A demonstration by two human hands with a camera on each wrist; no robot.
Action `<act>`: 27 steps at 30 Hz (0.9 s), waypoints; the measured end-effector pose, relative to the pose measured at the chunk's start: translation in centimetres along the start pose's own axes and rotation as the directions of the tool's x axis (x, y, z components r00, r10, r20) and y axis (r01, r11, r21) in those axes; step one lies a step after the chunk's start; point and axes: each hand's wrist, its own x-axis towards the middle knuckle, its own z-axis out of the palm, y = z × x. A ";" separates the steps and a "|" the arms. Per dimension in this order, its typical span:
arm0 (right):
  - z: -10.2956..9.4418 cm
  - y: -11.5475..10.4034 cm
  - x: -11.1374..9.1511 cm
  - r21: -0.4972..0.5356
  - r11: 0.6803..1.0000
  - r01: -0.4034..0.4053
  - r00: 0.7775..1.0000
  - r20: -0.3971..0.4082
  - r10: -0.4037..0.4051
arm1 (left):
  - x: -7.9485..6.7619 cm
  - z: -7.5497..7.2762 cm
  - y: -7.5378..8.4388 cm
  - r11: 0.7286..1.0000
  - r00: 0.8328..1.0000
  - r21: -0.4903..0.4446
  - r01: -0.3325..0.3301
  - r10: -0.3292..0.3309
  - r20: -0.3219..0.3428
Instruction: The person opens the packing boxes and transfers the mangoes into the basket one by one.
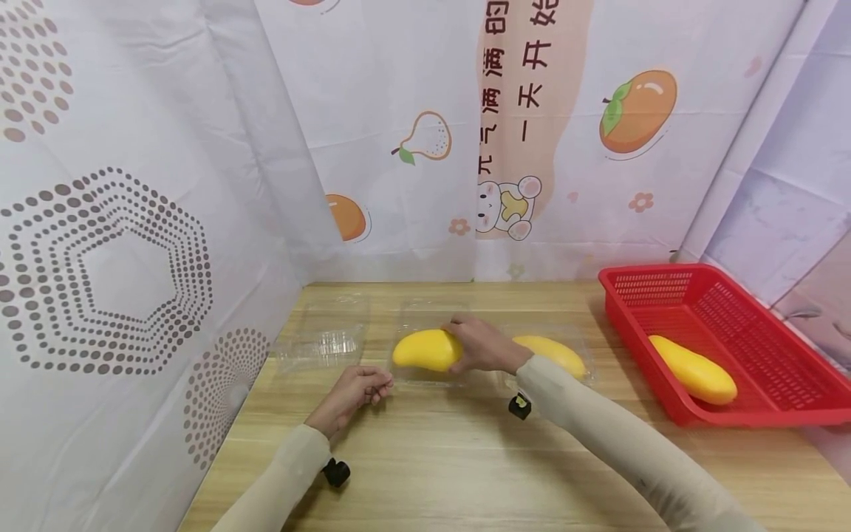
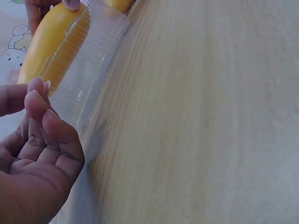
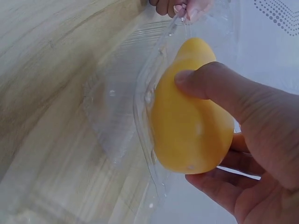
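Note:
In the head view, my right hand (image 1: 482, 343) grips a yellow toy mango (image 1: 422, 350) by its right end, over the middle clear plastic box (image 1: 425, 380). The right wrist view shows the thumb across the top of the mango (image 3: 189, 121) and fingers curled beneath it, close to the box rim (image 3: 139, 100). My left hand (image 1: 355, 391) is at the front left corner of that same box. Its thumb and fingertips pinch the rim there, as the left hand (image 3: 187, 8) shows at the top of the right wrist view.
Another clear box (image 1: 319, 351) stands open on the left. To the right, a third box (image 1: 588, 355) holds a yellow mango (image 1: 548, 353). A red basket (image 1: 678, 414) at the far right contains a long yellow fruit (image 1: 694, 371). A printed curtain (image 1: 412, 244) hangs behind the wooden table (image 1: 432, 465).

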 end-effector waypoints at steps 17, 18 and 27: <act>-1.4 1.3 -1.5 0.054 0.999 -0.010 0.998 -0.065 0.013 | -1.4 0.7 1.5 1.000 1.000 -0.006 -0.007 0.007 0.013; -1.4 1.3 -1.5 0.059 0.998 -0.011 0.998 -0.069 0.015 | -1.3 0.7 1.4 1.000 1.000 -0.007 -0.009 0.009 0.014; -1.7 1.6 -2.0 0.103 0.993 -0.060 0.996 -0.058 0.066 | -1.4 0.6 1.7 1.000 0.999 -0.016 0.002 -0.001 0.045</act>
